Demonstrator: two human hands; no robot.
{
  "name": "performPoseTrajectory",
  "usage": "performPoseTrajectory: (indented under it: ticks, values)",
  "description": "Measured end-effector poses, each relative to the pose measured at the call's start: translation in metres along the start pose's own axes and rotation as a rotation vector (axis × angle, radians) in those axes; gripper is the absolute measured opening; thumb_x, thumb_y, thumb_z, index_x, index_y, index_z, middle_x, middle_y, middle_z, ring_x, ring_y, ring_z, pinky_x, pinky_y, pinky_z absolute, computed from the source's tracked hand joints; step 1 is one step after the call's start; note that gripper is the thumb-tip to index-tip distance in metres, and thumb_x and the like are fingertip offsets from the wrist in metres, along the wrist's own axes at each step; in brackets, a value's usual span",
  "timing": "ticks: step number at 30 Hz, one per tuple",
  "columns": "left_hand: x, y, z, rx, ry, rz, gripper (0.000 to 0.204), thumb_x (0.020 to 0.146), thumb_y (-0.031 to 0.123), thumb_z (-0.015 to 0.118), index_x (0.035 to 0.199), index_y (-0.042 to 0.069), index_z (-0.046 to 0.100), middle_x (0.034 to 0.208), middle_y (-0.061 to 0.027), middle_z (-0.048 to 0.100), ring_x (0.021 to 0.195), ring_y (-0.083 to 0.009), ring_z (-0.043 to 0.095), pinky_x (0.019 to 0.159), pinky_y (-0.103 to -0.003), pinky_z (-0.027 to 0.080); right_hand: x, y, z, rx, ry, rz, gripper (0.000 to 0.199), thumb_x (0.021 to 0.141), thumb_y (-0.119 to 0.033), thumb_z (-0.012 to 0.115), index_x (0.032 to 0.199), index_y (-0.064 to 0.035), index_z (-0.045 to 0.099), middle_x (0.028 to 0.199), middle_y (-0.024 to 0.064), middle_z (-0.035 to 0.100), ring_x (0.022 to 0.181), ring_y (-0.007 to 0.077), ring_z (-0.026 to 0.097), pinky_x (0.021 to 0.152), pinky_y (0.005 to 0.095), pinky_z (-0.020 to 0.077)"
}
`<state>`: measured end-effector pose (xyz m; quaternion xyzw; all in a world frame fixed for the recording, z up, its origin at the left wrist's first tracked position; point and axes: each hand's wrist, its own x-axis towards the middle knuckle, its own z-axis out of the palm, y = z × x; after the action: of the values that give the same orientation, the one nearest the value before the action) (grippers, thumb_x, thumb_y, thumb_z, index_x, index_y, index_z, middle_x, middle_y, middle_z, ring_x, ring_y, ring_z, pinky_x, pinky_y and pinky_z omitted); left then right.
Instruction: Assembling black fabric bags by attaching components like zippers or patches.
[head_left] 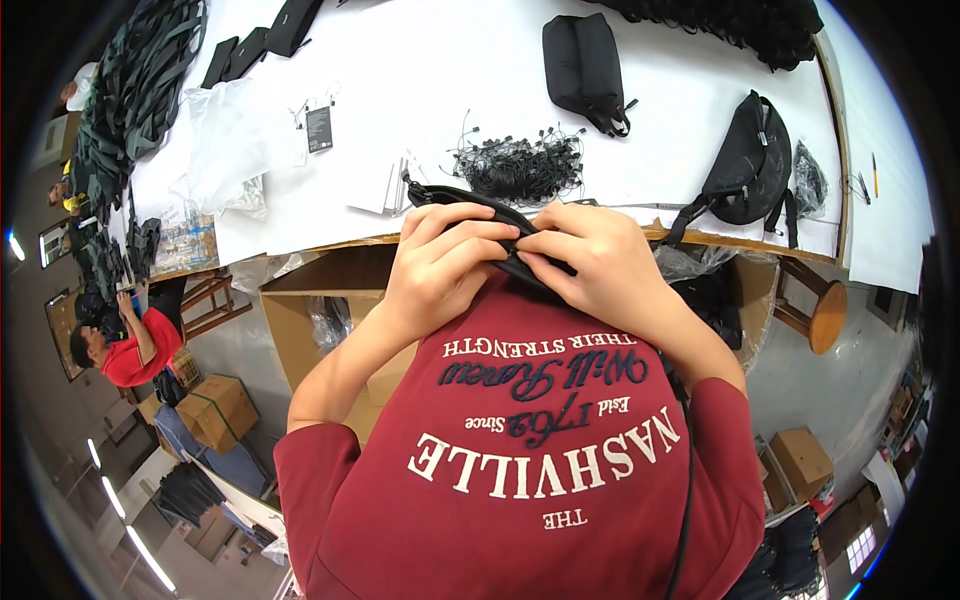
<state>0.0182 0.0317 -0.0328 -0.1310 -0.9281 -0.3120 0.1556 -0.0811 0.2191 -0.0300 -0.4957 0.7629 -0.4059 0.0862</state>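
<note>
- Black bag (455,194) is at the white table's (390,65) near edge, between both hands and close to the shirt (540,420)
- Left hand (445,258) pinches its left part, fingers curled narrow; right hand (592,250) pinches nearer its right part, thumb side hidden, so can't tell exact grip
- Risk: bag could slip off the near edge if the fingertip pinch loosens, since little table seems to support it; far side could snag the cord pile (520,165) just beyond if swung away
- Narrow end points far left; long axis slants from far left to near right
</note>
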Motion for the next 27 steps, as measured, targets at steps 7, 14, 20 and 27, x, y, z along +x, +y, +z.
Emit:
performPoseTrajectory:
  ticks: [7,14,20,27]
  values:
    - [-0.007,0.004,0.003,-0.081,-0.009,-0.05,0.024,0.054,-0.005,0.065,0.073,0.01,0.06,0.084,0.0036,0.066,0.084,-0.0168,0.058,0.077,-0.03,0.037,-0.005,0.0,0.007,0.041,0.01,-0.115,0.011,0.07,-0.004,0.069,0.081,-0.0029,0.065,0.08,0.0074,0.06,0.072,0.0238,0.062,0.062,0.0336,0.0504]
    - [-0.01,0.005,-0.004,-0.128,-0.087,-0.057,0.025,0.054,-0.007,0.063,0.074,0.007,0.058,0.075,0.0002,0.056,0.077,-0.0194,0.055,0.075,-0.032,0.037,-0.005,0.001,0.008,0.079,-0.094,-0.142,0.011,0.073,-0.006,0.068,0.083,-0.0029,0.064,0.083,0.0075,0.06,0.074,0.0248,0.061,0.063,0.0341,0.05]
    - [-0.003,0.008,-0.02,-0.199,-0.395,-0.223,0.033,0.06,-0.005,0.064,0.088,0.007,0.053,0.08,-0.0052,0.055,0.074,-0.0222,0.055,0.074,-0.032,0.039,0.006,0.013,-0.023,0.146,-0.17,0.266,0.027,0.079,0.002,0.06,0.105,-0.0064,0.062,0.091,0.008,0.062,0.07,0.0223,0.059,0.064,0.0307,0.0476]
    - [0.022,0.008,-0.012,-0.232,-0.696,-0.185,0.037,0.069,0.003,0.056,0.106,0.003,0.058,0.096,-0.0126,0.06,0.09,-0.03,0.059,0.081,-0.04,0.048,0.017,0.006,-0.02,0.248,-0.138,0.275,0.024,0.081,-0.003,0.061,0.105,-0.0077,0.061,0.085,0.0058,0.061,0.067,0.019,0.058,0.062,0.0306,0.047]
